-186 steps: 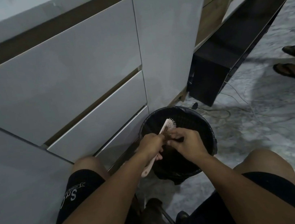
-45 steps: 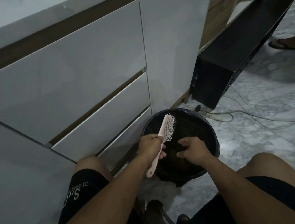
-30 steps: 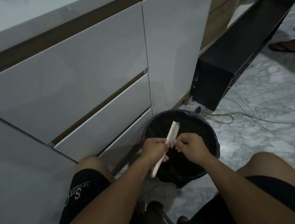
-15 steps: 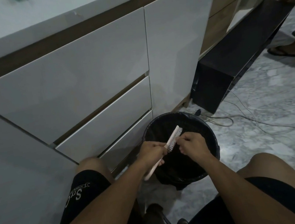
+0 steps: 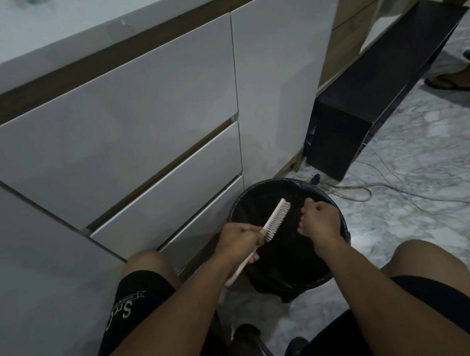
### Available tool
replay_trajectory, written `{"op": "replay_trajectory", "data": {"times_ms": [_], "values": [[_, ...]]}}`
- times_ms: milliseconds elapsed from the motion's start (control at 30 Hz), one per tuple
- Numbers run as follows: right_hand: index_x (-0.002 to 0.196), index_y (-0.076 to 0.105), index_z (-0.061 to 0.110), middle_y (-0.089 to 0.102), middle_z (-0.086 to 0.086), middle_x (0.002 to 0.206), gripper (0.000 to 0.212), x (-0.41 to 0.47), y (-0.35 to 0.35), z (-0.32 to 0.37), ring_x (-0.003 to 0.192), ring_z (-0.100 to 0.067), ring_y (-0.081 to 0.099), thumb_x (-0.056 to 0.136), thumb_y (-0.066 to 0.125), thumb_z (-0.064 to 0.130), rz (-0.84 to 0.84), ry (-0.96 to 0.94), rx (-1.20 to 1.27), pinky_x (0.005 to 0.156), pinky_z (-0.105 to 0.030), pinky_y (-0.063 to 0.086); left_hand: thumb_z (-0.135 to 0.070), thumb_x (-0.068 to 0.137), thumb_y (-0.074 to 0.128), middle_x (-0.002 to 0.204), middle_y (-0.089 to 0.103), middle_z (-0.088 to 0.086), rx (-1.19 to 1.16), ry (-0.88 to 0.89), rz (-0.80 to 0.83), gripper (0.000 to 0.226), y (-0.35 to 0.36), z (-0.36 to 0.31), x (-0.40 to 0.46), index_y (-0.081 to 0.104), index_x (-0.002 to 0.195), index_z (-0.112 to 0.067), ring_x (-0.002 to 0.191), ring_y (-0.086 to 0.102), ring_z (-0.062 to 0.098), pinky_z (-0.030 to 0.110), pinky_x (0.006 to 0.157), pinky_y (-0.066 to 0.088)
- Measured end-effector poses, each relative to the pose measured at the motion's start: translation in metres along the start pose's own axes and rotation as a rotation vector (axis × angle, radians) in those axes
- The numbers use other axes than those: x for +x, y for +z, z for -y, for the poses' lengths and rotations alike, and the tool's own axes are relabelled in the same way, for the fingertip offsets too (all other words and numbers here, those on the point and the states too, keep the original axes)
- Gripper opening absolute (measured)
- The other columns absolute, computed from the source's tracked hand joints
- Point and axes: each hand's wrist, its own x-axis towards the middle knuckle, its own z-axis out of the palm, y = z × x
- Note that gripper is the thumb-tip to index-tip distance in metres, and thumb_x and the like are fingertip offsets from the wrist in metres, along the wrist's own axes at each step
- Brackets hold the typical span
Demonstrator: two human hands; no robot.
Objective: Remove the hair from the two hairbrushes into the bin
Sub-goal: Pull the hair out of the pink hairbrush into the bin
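A pink hairbrush [image 5: 277,220] is tilted over the black bin [image 5: 259,186], its bristles facing right. My left hand [image 5: 239,240] grips it by the handle. My right hand [image 5: 321,220] hovers over the bin a short way right of the bristles. Its fingers are curled and pinched together on a bit of hair that barely shows against the dark liner. Only one hairbrush is in view.
The bin stands on the marble floor against white drawers [image 5: 130,132], between my bare knees. A black cabinet [image 5: 368,104] lies to the right, with cables [image 5: 411,195] trailing from it. Another person's sandalled foot [image 5: 452,81] is at the far right.
My right hand has pulled away from the bristles to the right and now sits apart from the brush. My left hand still holds the brush over the bin.
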Motion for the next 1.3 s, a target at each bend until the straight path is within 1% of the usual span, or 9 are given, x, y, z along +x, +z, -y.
{"op": "replay_trajectory", "data": {"times_ms": [133,233,400,567,667,800,933,1133,1300], "values": [[0.105,0.065,0.015,0.067,-0.001,0.09,0.017,0.005,-0.007,-0.005,0.081,-0.015,0.066,0.093,0.061,0.026,0.068,-0.095,-0.095,0.078,-0.036,0.059,0.001,0.074,0.062,0.066,0.069,0.007,0.028,0.004,0.004,0.024,-0.003,0.001,-0.003,0.076,0.082,-0.017,0.04,0.055,0.016,0.025,0.044,0.046],[0.104,0.071,0.024,0.071,0.002,0.093,0.02,0.001,-0.002,-0.013,0.089,-0.017,0.068,0.085,0.071,0.031,0.161,-0.139,-0.121,0.085,-0.039,0.058,0.001,0.074,0.061,0.065,0.068,0.009,0.035,0.026,0.034,0.025,0.0,-0.004,-0.007,0.075,0.079,-0.019,0.04,0.052,0.016,0.024,0.042,0.044],[0.072,0.075,0.023,0.072,-0.001,0.076,0.012,0.007,-0.005,-0.01,0.08,-0.021,0.069,0.081,0.075,0.031,-0.033,-0.155,-0.191,0.085,-0.043,0.057,-0.001,0.075,0.062,0.07,0.071,0.005,0.098,0.045,0.086,0.029,0.001,-0.004,-0.008,0.078,0.097,-0.012,0.039,0.052,0.012,0.025,0.042,0.045],[0.078,0.072,0.013,0.069,-0.004,0.077,0.021,0.003,-0.004,-0.006,0.076,-0.017,0.063,0.09,0.065,0.029,-0.167,-0.113,-0.124,0.077,-0.029,0.047,-0.002,0.072,0.064,0.06,0.067,0.004,0.072,0.033,0.083,0.023,0.007,-0.007,-0.007,0.077,0.084,-0.017,0.04,0.053,0.015,0.022,0.041,0.045],[0.081,0.068,0.011,0.069,-0.005,0.074,0.021,0.003,-0.007,-0.006,0.069,-0.012,0.064,0.095,0.056,0.022,-0.218,-0.024,-0.002,0.078,-0.031,0.049,-0.004,0.073,0.064,0.058,0.067,0.005,0.053,0.016,0.042,0.017,0.007,-0.006,-0.004,0.076,0.078,-0.016,0.039,0.055,0.016,0.023,0.041,0.045],[0.106,0.07,0.01,0.072,-0.004,0.094,0.017,0.01,-0.012,-0.009,0.085,-0.015,0.07,0.091,0.061,0.006,-0.058,0.014,0.007,0.091,-0.038,0.056,-0.005,0.077,0.059,0.066,0.068,0.014,-0.004,-0.025,0.042,0.014,-0.001,-0.006,-0.001,0.072,0.081,-0.003,0.043,0.059,0.021,0.026,0.044,0.048],[0.124,0.062,0.012,0.069,-0.005,0.106,0.036,-0.005,-0.004,-0.011,0.094,-0.017,0.069,0.089,0.068,0.018,0.236,-0.017,-0.012,0.085,-0.037,0.059,0.001,0.081,0.05,0.069,0.067,0.019,-0.102,-0.062,0.072,0.019,0.0,-0.012,-0.003,0.067,0.086,0.008,0.041,0.058,0.023,0.025,0.039,0.049],[0.093,0.073,0.009,0.075,-0.012,0.092,0.007,-0.01,-0.005,-0.004,0.082,-0.02,0.074,0.086,0.071,0.009,0.135,-0.056,0.061,0.074,-0.03,0.061,-0.002,0.083,0.047,0.069,0.068,0.018,-0.142,-0.105,0.108,0.028,0.002,-0.01,0.0,0.064,0.102,0.009,0.043,0.058,0.022,0.026,0.04,0.047],[0.094,0.068,0.008,0.074,-0.013,0.087,0.009,-0.018,-0.009,0.003,0.078,-0.023,0.075,0.091,0.066,0.016,0.256,-0.044,0.027,0.067,-0.03,0.061,-0.006,0.087,0.046,0.071,0.067,0.019,-0.218,-0.117,0.114,0.025,0.002,-0.006,0.004,0.062,0.102,0.005,0.045,0.059,0.022,0.028,0.042,0.046]]}}
